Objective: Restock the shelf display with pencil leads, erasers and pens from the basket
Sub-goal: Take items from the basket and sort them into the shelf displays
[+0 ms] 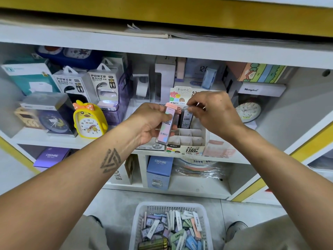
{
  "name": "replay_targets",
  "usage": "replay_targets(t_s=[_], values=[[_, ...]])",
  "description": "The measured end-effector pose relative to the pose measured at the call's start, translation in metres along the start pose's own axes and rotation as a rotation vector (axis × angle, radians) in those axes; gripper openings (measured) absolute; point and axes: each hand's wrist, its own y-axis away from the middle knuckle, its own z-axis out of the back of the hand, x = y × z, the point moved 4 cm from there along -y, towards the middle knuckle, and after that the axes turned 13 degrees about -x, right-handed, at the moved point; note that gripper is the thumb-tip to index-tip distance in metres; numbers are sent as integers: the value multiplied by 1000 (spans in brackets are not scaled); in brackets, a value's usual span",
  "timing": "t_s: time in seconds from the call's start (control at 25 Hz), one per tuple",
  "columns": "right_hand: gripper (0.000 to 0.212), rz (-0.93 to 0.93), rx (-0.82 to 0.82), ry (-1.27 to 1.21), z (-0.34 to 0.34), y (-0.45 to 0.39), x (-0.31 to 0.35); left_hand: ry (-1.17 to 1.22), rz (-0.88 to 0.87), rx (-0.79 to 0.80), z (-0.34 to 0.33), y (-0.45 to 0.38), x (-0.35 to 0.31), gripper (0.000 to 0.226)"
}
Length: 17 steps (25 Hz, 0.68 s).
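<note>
A white cardboard display box (189, 139) with divided cells stands on the middle shelf. My left hand (151, 123) grips a pastel pink lead case (166, 127) upright in front of the box's left side. My right hand (214, 114) pinches the top of a second, darker lead case (186, 119) that stands in a back cell of the box. Several front cells look empty. On the floor between my knees sits a white mesh basket (140, 224) with several erasers (185, 230) and lead cases in it.
A yellow duck alarm clock (88, 121) and power bank boxes (106, 89) stand left of the display box, and a round clock (249, 110) stands to its right. A white shelf board (162, 46) hangs close above. Boxed goods fill the lower shelf (159, 170).
</note>
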Motion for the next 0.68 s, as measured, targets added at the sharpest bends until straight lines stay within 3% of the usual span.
replay_targets(t_s=[0.32,0.4,0.52,0.68], values=[[18,54,124,254,-21,15,-2,-33,-57,-25,1,-3,1,23],[20,-65,83,69,-19,10,1,-55,-82,-14,1,-3,0,27],[19,-407,121,-374,-22,8,3,-88,-136,3,-1,-1,0,29],[12,-356,70,-358,-17,1,8,-246,-301,-84,5,-3,-4,35]])
